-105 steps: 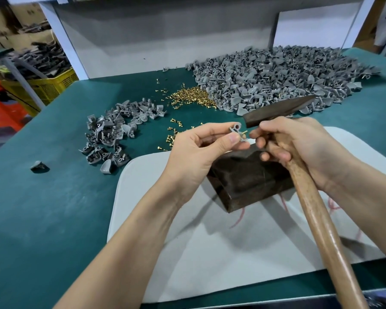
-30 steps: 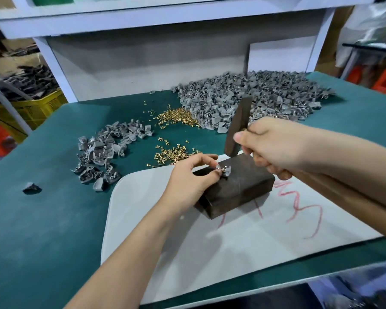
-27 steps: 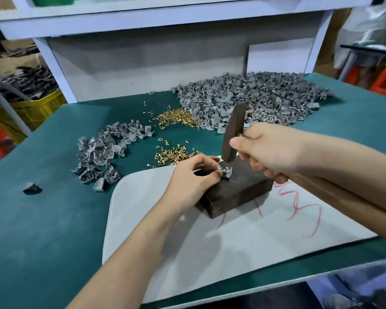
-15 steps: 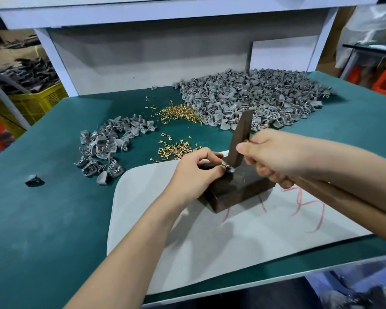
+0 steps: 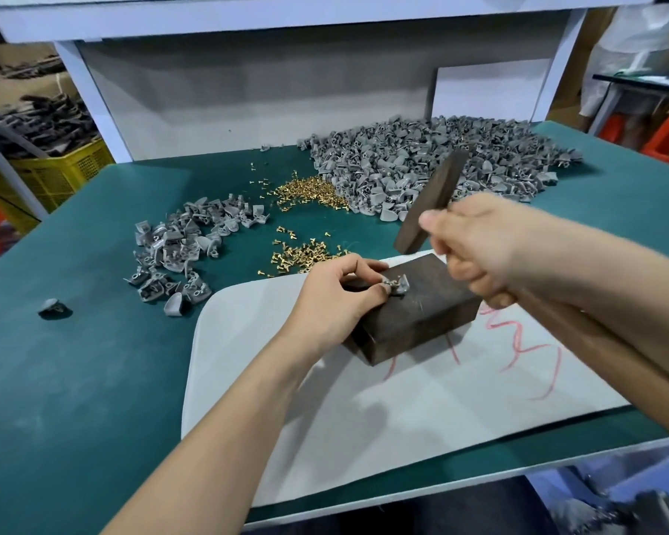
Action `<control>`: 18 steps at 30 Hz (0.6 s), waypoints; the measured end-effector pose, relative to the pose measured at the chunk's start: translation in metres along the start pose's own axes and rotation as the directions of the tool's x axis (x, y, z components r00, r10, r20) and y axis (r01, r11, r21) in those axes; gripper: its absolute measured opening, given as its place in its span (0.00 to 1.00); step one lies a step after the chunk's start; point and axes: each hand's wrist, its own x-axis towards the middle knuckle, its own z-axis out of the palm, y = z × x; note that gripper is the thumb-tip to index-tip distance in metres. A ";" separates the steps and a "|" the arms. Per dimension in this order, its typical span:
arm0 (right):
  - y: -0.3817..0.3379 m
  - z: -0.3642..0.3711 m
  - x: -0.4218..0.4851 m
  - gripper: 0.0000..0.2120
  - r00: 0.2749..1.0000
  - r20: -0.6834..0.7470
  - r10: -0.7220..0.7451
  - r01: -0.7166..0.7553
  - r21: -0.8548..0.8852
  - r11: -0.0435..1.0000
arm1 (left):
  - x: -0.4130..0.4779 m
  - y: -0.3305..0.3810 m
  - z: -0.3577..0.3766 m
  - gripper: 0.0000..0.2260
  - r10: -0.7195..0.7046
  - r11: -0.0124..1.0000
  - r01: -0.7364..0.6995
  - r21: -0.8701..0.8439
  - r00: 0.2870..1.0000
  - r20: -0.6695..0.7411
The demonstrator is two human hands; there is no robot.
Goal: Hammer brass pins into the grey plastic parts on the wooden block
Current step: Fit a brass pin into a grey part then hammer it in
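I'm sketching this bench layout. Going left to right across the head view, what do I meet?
Lone grey part, small pile of grey parts, left hand, pinched grey part, right hand holding the hammer.

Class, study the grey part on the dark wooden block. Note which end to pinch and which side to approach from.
Pinch the left end of the grey part, coming low from the left, as the left hand does. It rests on the wooden block, and the hammer in the right hand hangs above its right, so probably leave that side free.
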 end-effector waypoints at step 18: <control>0.006 -0.002 0.005 0.18 0.993 0.060 0.104 -0.103 -0.019 0.995 | -0.001 -0.001 0.001 0.13 0.001 1.000 -0.002 -0.024 0.999 -0.037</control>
